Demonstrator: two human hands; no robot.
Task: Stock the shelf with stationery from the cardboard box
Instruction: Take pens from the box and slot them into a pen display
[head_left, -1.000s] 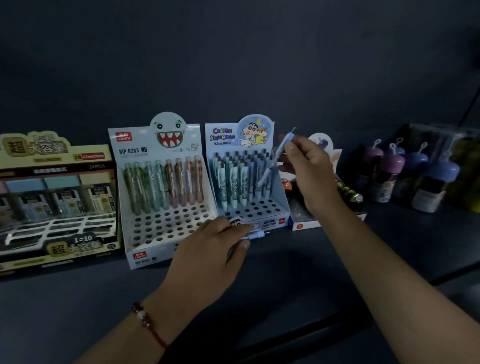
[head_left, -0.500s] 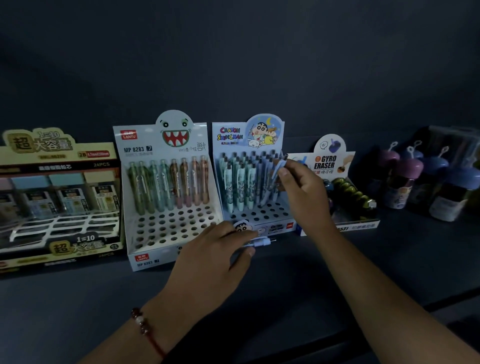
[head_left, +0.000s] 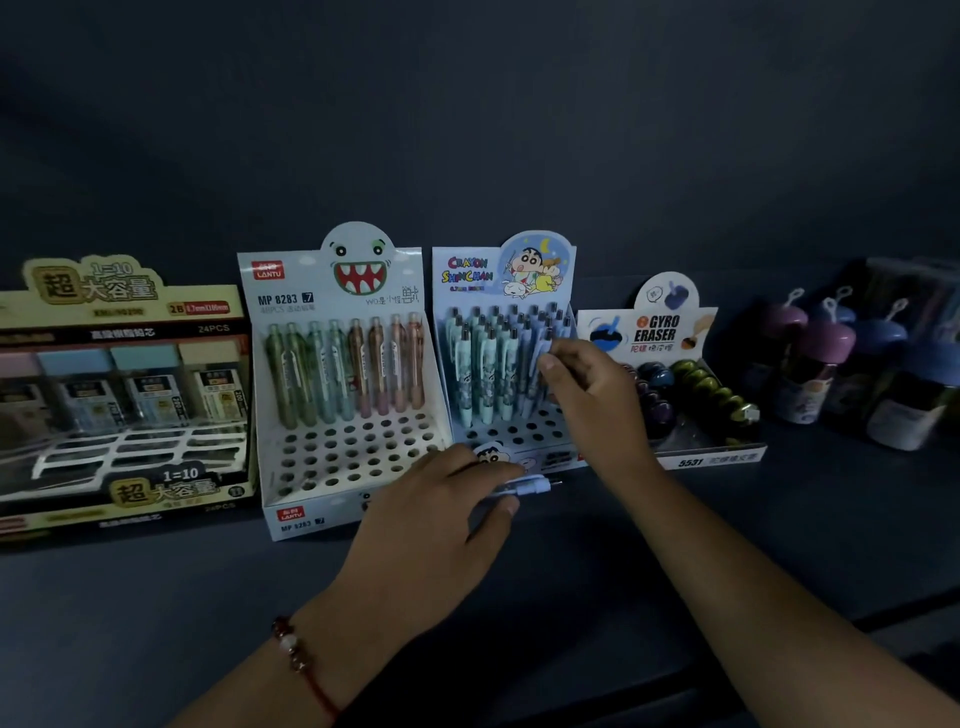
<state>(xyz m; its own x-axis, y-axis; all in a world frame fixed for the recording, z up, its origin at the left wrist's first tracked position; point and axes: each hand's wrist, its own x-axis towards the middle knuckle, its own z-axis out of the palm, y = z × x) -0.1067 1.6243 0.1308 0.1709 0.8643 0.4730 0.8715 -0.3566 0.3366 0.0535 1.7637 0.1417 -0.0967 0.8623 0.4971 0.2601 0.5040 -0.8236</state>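
A: Start at the far left. What stands on the shelf (head_left: 727, 530)?

B: A yellow pencil-lead display box (head_left: 122, 395) with Chinese lettering, marked 2B and 24PCS. Small lead cases fill its back row; the front slots are open. Touching its right side is the LANTU MP 8283 display box (head_left: 345, 395), with a toothy monster face on its header. One row of translucent mechanical pencils (head_left: 345, 366) stands at the back, green through pink, above rows of bare holes.

A: And the hands?

B: The left hand (head_left: 431, 525), a beaded red bracelet (head_left: 298, 657) at its wrist, lies palm down on the shelf in front of the two pencil boxes. Its fingers are curled shut around a pale blue pen (head_left: 532, 487) lying flat; only the tip end pokes out to the right (the rest is hidden under the fingers).

A: The Crayon Shinchan display box?

B: The Crayon Shinchan display box (head_left: 506, 364) stands just beside the LANTU one, its back rows packed with upright mint and blue pens. The right hand (head_left: 597, 395) reaches into its right side, thumb and fingers pinched closed on the upper part of a light blue pen (head_left: 540, 366) standing among the others. Whether its tip sits in a hole, I cannot tell.

A: Further right?

B: A Gyro Eraser tray (head_left: 711, 447), numbered 5531, holding dark round erasers. Beyond it, a cluster of small bottles with purple and blue caps (head_left: 826, 379), dim and blurred.
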